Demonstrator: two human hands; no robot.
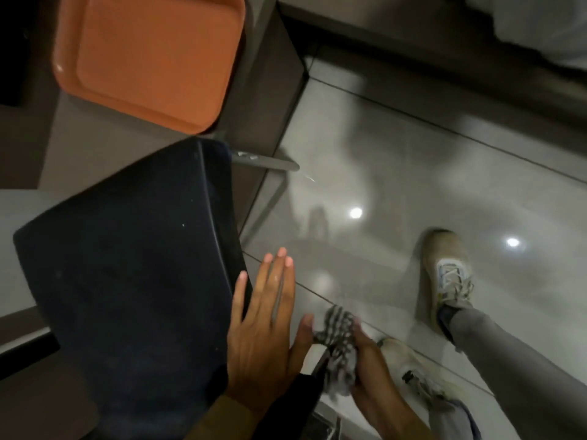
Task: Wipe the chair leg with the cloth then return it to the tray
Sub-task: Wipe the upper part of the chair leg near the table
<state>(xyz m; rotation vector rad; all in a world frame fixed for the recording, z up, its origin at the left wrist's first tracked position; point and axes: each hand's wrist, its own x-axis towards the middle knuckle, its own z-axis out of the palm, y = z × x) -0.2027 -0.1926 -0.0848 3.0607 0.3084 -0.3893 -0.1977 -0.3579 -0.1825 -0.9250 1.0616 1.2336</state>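
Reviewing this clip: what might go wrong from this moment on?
1. The checked cloth is bunched loosely in the right hand, one end hanging free; it may slip to the floor.
2. The left hand lies flat and open against the dark chair, so the chair may shift while wiping.
3. The orange tray overhangs its table edge and may tip.

My left hand (263,331) is bare, with a brown sleeve (222,417) at its wrist. Right of my right hand (378,379) are grey trousers (508,360) and worn beige laced sneakers (448,271) (blurred).
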